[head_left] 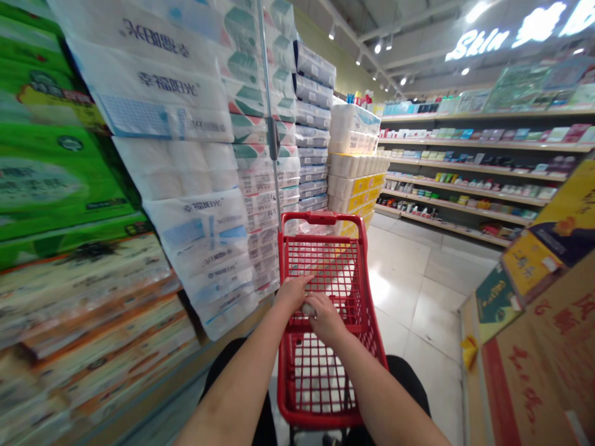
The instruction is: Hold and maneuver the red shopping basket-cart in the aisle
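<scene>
My left hand (292, 292) and my right hand (324, 314) meet above the middle of a red plastic shopping cart (367, 279). A small greyish object (307, 308) shows between them, too small to name. The right fingers curl over it from the right. The left fingers are pressed together and point right, just above it; what lies under them is hidden. Below the hands is the cart's red grid. Pale things show through the grid, their shapes unclear.
Tall stacks of white tissue packs (186, 167) and green packs (51, 179) stand close on the left. Yellow-and-white packs (357, 186) rise beyond the cart. Cardboard boxes (534, 371) line the right side, beside the tiled floor (418, 297). Cosmetics shelves (474, 166) stand further back.
</scene>
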`<state>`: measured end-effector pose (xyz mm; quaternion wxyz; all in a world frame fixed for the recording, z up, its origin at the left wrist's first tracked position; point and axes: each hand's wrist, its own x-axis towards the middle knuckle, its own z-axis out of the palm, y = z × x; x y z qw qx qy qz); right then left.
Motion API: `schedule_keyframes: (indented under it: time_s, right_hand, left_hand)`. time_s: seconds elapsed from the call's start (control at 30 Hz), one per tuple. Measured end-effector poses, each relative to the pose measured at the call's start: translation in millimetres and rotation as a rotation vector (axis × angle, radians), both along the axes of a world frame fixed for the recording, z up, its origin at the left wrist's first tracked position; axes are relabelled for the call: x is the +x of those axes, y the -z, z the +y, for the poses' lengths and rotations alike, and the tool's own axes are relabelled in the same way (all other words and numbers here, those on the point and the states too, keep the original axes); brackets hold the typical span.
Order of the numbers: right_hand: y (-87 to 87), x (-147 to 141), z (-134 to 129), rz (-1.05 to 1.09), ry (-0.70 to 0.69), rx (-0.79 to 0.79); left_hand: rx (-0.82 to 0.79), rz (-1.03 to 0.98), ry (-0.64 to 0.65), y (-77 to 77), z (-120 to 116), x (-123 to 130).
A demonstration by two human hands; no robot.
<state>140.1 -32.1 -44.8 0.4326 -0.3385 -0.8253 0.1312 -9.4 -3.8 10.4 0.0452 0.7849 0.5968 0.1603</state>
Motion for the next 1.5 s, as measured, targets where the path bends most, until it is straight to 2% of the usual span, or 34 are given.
schedule_keyframes:
  time_s: [0.07, 0.2, 0.23, 0.37, 0.4, 0.57, 0.6, 0.73, 0.77, 0.9, 0.97, 1.17, 1.4, 1.5]
  right_hand:
    - [-2.2, 3.3, 0.5, -0.005, 0.012, -0.001]
    - [-4.8, 17.9, 7.7, 0.081, 0.346, 0.072]
    - [-5.1, 21.0, 8.9, 0.069, 0.381, 0.088]
    - [-6.7, 26.5, 9.3, -0.058, 0.238, 0.087]
    - [-7.3, 27.7, 9.7, -0.053, 0.239, 0.081]
    - [-9.9, 37.9, 15.8, 0.127, 0.603, 0.056]
    - [-10.0, 38.6, 16.1, 0.121, 0.598, 0.039]
    - [-10.1, 34.5, 12.8, 0.023, 0.404, -0.029]
    - [-10.7, 33.3, 11.8, 0.036, 0.423, -0.046]
    - [-15.0, 31.8, 9.3, 0.095, 0.644, -0.098]
    - [-16.7, 30.8, 8.0, 0.036, 0.675, -0.089]
    - [-15.0, 33.5, 12.0, -0.138, 0.627, -0.060]
    - [-15.2, 48.3, 23.2, -0.145, 0.579, -0.089]
    - [-17.6, 46.8, 20.8, -0.133, 0.579, -0.103]
  left_hand:
    - [-0.006, -0.003, -0.003, 0.3, -0.6, 0.6]
    - [0.026, -0.032, -0.009, 0.9, -1.4, 3.0]
    - [0.037, -0.035, -0.001, 1.2, -1.4, 3.6]
    - [0.054, -0.047, 0.034, 3.0, -0.8, 4.0]
    - [0.058, -0.051, 0.038, 3.6, -0.7, 3.7]
    - [0.086, -0.071, 0.054, 5.8, -0.7, 2.5]
    - [0.087, -0.071, 0.053, 5.9, -0.6, 2.5]
    - [0.071, -0.051, 0.035, 5.5, -0.3, 2.8]
    - [0.067, -0.049, 0.031, 5.4, -0.3, 2.8]
    - [0.073, -0.054, 0.045, 5.3, -1.2, 2.8]
    - [0.084, -0.047, 0.054, 5.5, -1.6, 2.7]
    - [0.108, -0.024, 0.074, 5.7, -3.7, 4.1]
    - [0.113, 0.047, 0.086, 3.8, -12.2, 6.9]
    - [0.216, 0.081, 0.064, 2.1, -23.0, 14.1]
